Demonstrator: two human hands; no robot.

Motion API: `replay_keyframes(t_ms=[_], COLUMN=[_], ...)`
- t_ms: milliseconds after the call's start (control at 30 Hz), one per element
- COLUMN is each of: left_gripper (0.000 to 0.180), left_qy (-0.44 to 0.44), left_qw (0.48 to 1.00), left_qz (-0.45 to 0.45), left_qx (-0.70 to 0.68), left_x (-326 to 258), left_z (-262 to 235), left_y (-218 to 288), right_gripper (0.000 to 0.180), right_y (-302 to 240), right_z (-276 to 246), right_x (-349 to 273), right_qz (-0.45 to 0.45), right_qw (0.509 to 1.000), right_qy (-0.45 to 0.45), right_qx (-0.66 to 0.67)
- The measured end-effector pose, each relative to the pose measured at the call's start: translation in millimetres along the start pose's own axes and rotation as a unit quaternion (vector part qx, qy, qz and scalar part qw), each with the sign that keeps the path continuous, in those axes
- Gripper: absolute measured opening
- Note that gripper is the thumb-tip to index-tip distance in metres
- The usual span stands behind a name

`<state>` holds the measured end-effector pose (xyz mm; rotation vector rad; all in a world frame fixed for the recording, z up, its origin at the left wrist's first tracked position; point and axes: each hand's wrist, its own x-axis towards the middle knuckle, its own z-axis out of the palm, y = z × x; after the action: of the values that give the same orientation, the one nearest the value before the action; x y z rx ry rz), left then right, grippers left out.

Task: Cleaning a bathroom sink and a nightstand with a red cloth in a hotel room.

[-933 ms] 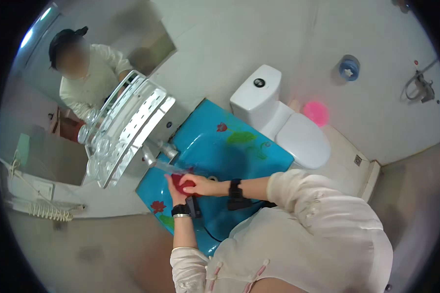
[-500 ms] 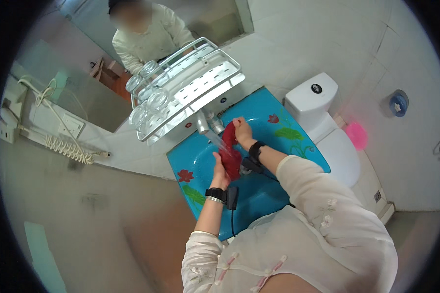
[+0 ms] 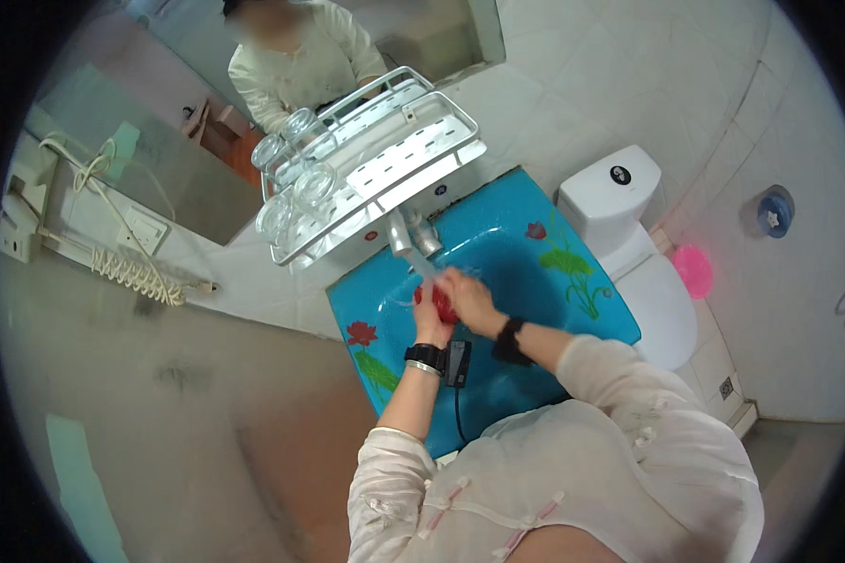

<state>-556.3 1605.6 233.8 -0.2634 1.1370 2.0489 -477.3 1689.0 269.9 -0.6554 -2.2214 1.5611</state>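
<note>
A bunched wet red cloth (image 3: 446,309) is between my hands over the blue basin (image 3: 526,281), under water running from the metal faucet (image 3: 400,235). My left hand (image 3: 432,324) grips it from the near left, thumb and fingers around it. Pressed against its upper right side, my right hand (image 3: 471,302) has its fingers curled over the cloth, partly smeared by motion and spray. Black straps circle both wrists; the left one carries a small black box (image 3: 457,364) with a cable.
Above the faucet, a metal wall shelf (image 3: 376,169) holds several glasses (image 3: 314,184). A mirror is behind it. To the right are a white toilet (image 3: 652,300) and a pink basin (image 3: 693,272). A coiled cord (image 3: 136,280) hangs at the left.
The cloth, stretched between my hands before, is now bunched up small. My right hand has come down and closer to my left. The view has shifted slightly.
</note>
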Motion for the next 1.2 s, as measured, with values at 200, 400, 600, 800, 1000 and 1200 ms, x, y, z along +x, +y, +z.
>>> replay_keyframes(t_ms=[200, 400, 600, 800, 1000, 1200], left_gripper=[0.039, 0.05, 0.045, 0.045, 0.039, 0.02], left_qy=[0.024, -0.021, -0.011, -0.054, -0.134, -0.109], left_qw=[0.979, 0.969, 0.973, 0.946, 0.937, 0.81], left_qz=[-0.05, -0.024, -0.028, -0.042, 0.004, 0.202], left_qx=[0.198, 0.245, 0.228, 0.317, 0.324, 0.539], left_x=[-24, -45, -44, -61, -95, -94], left_z=[1, -14, 3, -3, 2, 21], left_y=[18, 67, 55, 56, 65, 55], right_gripper=[0.037, 0.05, 0.078, 0.021, 0.031, 0.033], right_y=[63, 107, 55, 12, -9, -33], right_z=[5, -25, -13, -14, -23, -32], right_x=[32, 28, -16, -45, -45, -52], right_qz=[0.081, 0.274, -0.082, -0.25, -0.089, -0.098], right_qw=[0.993, 0.937, 0.986, 0.966, 0.994, 0.993], right_qy=[0.056, 0.055, -0.086, -0.012, 0.027, 0.038], right_qx=[-0.065, 0.208, -0.114, -0.058, 0.06, 0.05])
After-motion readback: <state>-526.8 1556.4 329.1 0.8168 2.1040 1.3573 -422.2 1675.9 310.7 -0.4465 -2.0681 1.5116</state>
